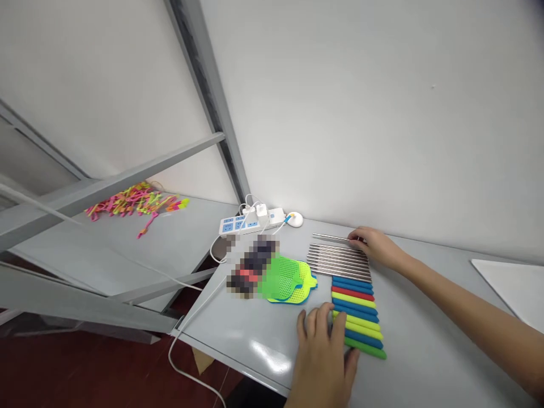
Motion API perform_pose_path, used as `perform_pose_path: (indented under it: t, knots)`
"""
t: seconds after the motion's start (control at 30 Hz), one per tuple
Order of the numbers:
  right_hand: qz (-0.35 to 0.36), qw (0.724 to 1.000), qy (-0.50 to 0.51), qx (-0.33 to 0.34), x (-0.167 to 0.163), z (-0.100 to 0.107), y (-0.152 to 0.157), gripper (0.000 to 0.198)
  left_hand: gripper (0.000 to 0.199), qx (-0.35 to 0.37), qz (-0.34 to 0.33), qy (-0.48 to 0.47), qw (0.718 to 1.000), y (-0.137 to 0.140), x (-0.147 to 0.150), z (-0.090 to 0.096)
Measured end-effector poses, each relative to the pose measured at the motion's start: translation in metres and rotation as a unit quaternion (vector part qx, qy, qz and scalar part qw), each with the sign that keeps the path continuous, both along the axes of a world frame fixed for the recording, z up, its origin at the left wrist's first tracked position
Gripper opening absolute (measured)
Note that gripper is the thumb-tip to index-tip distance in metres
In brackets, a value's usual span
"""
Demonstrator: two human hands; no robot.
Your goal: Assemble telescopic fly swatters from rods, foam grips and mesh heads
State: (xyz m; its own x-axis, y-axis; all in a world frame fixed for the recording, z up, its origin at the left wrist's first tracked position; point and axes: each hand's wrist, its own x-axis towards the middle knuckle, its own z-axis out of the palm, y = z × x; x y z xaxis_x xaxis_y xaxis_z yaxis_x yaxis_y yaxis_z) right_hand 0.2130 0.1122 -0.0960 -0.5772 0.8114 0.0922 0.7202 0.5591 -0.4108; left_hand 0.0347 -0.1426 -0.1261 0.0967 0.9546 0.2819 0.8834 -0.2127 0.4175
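Right of centre, the right hand (376,247) pinches a metal rod (328,236) above the rod row (338,262), aligning, it seems; the left hand (321,358), fingers loosely spread, touches coloured tubes (357,309). Squaring up calls for light fingertips. Swatter heads (285,279) lie lower centre.

No readable text, label, brand, number or sign on anything in view here.

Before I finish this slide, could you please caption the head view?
Right hand holds a thin silvery metal rod; left hand touches slim multicoloured tubes.
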Motion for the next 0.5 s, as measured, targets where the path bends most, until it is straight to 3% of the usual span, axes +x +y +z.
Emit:
perform_pose_path:
  t: [0.13,0.3,0.5]
  knots:
    - [0.027,0.999,-0.001,-0.018,-0.007,-0.008,0.015,0.030,0.048,0.026,0.008,0.009,1.000,0.001,0.003,-0.012]
    - [0.047,0.998,0.000,-0.034,-0.006,-0.004,0.011,0.033,0.051,0.048,0.056,-0.008,0.997,0.004,0.012,-0.020]
    - [0.053,0.997,0.004,-0.049,-0.009,0.001,0.005,0.034,0.053,0.038,0.033,-0.002,0.999,0.003,0.007,-0.019]
